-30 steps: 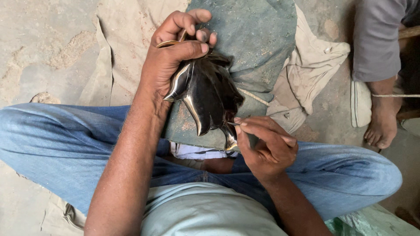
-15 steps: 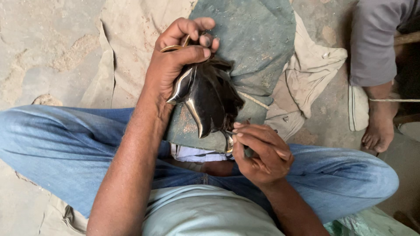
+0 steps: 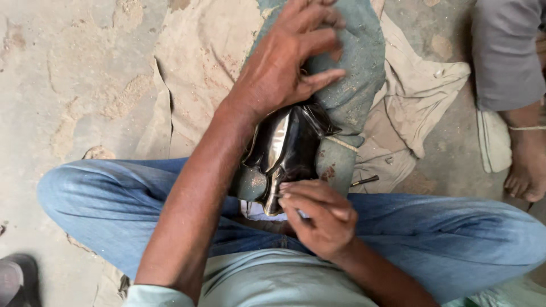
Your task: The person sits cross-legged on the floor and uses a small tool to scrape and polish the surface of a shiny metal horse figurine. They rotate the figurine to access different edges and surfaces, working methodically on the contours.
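A seated person's left hand [image 3: 284,62] presses, fingers spread, on a shiny black leather piece [image 3: 284,150] while the right hand [image 3: 315,213] pinches its lower edge, work unfinished.

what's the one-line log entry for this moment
left hand open, flat on green cloth | right hand pinching lower edge of shiny black piece | nail on tan cloth

A rough floor-level workshop, bare pitted cement floor [image 3: 74,85], worn dusty cloth sheets [image 3: 421,96] spread as a work surface, a person seated cross-legged in jeans working on the ground, another person's bare foot [image 3: 526,170] close by, a small dark tool [image 3: 364,181] lying loose
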